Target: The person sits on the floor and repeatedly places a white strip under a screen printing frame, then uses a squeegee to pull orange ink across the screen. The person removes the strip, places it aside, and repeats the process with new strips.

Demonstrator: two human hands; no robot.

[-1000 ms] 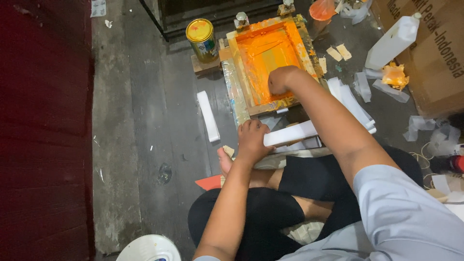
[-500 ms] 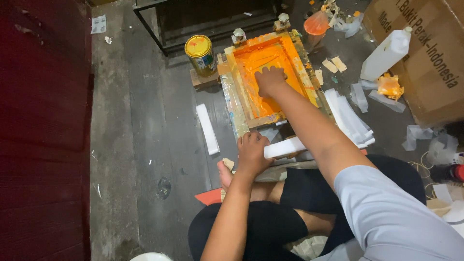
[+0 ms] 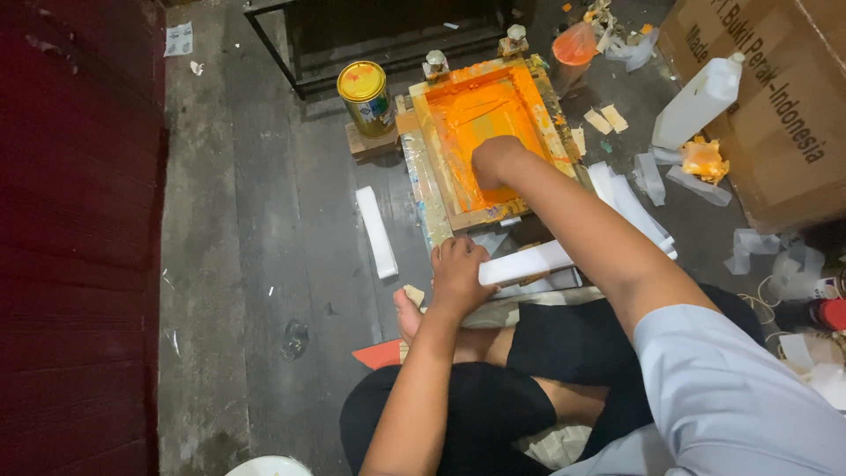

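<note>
I sit on the floor in front of a wooden-framed printing screen (image 3: pixel 432 189) covered in orange ink. My right hand (image 3: pixel 493 159) is closed in a fist and presses down on the inked mesh near its middle; whatever it may hold is hidden under the fingers. My left hand (image 3: pixel 458 278) grips the end of a long white strip (image 3: pixel 529 262) that lies under the near edge of the frame. My bare foot (image 3: pixel 407 316) rests just left of that hand.
A yellow-lidded tin (image 3: pixel 366 97) stands left of the frame, beside a loose white strip (image 3: pixel 376 232). To the right are a white plastic bottle (image 3: pixel 701 101), a cardboard box (image 3: pixel 784 115), an orange-stained cup (image 3: pixel 575 48) and paper scraps. A dark metal frame (image 3: pixel 291 62) stands behind.
My right hand has slid a short way over the orange mesh, still closed. The left hand keeps its grip on the white strip. The view has shifted slightly.
</note>
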